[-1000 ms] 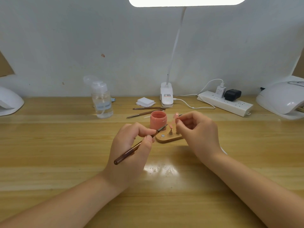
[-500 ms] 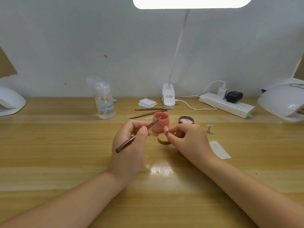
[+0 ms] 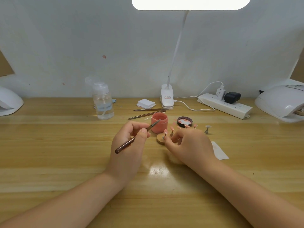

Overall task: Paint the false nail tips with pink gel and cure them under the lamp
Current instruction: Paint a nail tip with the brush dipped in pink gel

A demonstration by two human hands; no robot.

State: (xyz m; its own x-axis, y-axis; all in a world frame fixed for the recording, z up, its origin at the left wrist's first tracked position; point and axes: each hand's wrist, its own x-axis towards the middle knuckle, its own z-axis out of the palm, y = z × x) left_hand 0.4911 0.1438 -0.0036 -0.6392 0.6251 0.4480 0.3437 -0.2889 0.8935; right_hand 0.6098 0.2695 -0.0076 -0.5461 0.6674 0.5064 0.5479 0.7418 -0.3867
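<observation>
Head view: left hand pinches slim glossy brush beside round pink jar.

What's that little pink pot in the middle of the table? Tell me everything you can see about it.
The pink jar is a small, squat, round pot, matte salmon pink, plastic by the look of it. It stands upright and open on the wooden table, with pink gel showing inside. Its dark lid lies apart to its right, inner side up and smeared pink. The brush held in the left hand points its tip in front of the jar; whether it touches cannot be told. A round wooden stand sits just in front.
</observation>
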